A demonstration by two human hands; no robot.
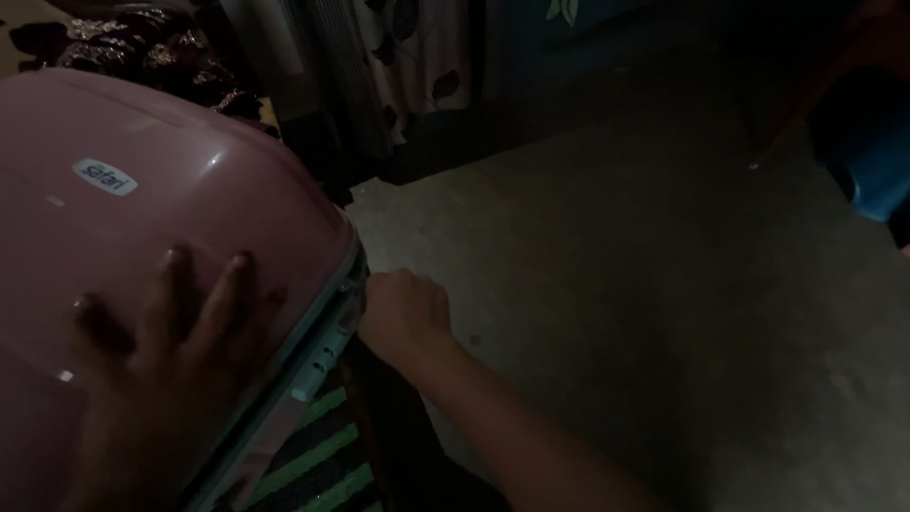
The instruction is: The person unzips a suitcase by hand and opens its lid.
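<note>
A pink hard-shell suitcase (123,218) with a pale blue-grey rim fills the left of the head view, lying lid-up. My left hand (166,351) rests flat on the lid, fingers spread. At the suitcase's right edge my right hand (403,308) is curled into a fist against the rim, about where the zip track runs; whatever it pinches is hidden by the fingers. A small white label (104,176) sits on the lid.
Bare concrete floor (645,313) spreads to the right in dim light. A green-and-black striped cloth (318,455) lies under the suitcase. A patterned curtain (417,57) hangs behind, dark floral fabric (142,47) at top left, a blue object (877,161) at far right.
</note>
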